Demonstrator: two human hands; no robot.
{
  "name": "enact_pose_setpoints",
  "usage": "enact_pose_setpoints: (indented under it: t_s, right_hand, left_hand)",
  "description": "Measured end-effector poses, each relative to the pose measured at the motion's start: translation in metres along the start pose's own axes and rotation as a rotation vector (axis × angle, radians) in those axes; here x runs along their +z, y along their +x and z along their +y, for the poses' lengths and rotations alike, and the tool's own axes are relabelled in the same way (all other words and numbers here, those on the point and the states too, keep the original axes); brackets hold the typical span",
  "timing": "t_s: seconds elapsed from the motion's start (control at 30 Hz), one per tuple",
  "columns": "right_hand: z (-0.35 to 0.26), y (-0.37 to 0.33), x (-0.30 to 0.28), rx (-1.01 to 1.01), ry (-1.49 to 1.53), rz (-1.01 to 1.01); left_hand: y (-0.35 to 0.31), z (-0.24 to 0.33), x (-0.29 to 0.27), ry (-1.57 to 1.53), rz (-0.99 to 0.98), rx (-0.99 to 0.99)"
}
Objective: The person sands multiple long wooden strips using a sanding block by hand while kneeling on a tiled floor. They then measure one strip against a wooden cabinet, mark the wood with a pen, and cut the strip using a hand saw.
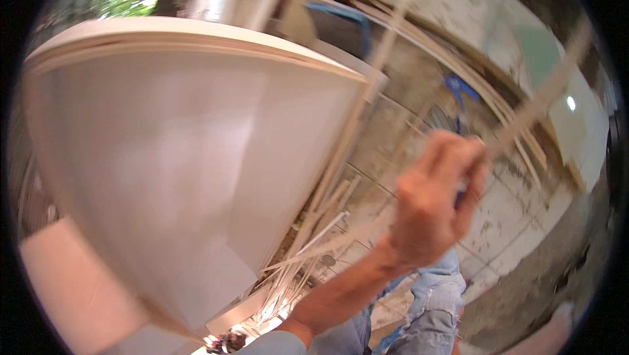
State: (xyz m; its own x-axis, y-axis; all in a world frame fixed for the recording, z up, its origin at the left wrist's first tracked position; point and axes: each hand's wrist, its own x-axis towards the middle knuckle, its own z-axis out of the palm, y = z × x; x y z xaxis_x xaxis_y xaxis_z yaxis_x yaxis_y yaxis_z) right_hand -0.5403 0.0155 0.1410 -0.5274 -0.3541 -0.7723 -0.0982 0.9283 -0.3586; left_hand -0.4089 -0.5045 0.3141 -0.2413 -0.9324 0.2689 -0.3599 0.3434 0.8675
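Note:
My left hand (438, 201) reaches over the tiled floor, blurred by motion. Its fingers are closed around a thin wooden strip (540, 102), which runs off toward the far right. A similar pale length shows on the near side of the wrist, but I cannot make out whether it is the same piece. Left of the hand lies a stack of large pale sheets (177, 158) with layered wooden edges. A smeared, skin-toned shape at the lower right rim may be my right hand (553, 334); its fingers cannot be made out.
Thin wood offcuts (288, 289) lie along the stack's near right edge. Longer strips (485, 83) rest on the floor at the far right, near a blue object (462, 86) and a pale greenish panel (540, 60). A pinkish board (78, 289) is at the lower left.

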Motion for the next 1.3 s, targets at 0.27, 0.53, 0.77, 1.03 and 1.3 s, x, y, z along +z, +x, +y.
enact_pose_setpoints:
  t_s: [0.27, 0.53, 0.77, 1.03, 1.3]
  right_hand:
    - [-0.047, -0.137, -0.114, -0.101, -0.283, -0.042]
    - [-0.315, -0.123, -0.199, -0.652, 0.047, 0.299]
    - [-0.657, -0.193, -0.128, -1.645, -0.134, -0.001]
    - [-0.803, -0.284, 0.042, -2.125, -0.840, -0.463]
    - [-0.819, -0.321, 0.059, -2.227, -1.054, -0.391]
  left_hand:
    - [0.030, 0.278, -0.109, -0.183, 0.029, 0.035]
    - [0.047, 0.417, -0.223, -0.196, 0.234, 0.094]
    - [0.059, 0.428, -0.308, 0.044, 0.487, 0.075]
    - [0.056, 0.414, -0.331, 0.304, 0.738, -0.123]
    - [0.011, 0.383, -0.349, 0.394, 0.881, -0.268]
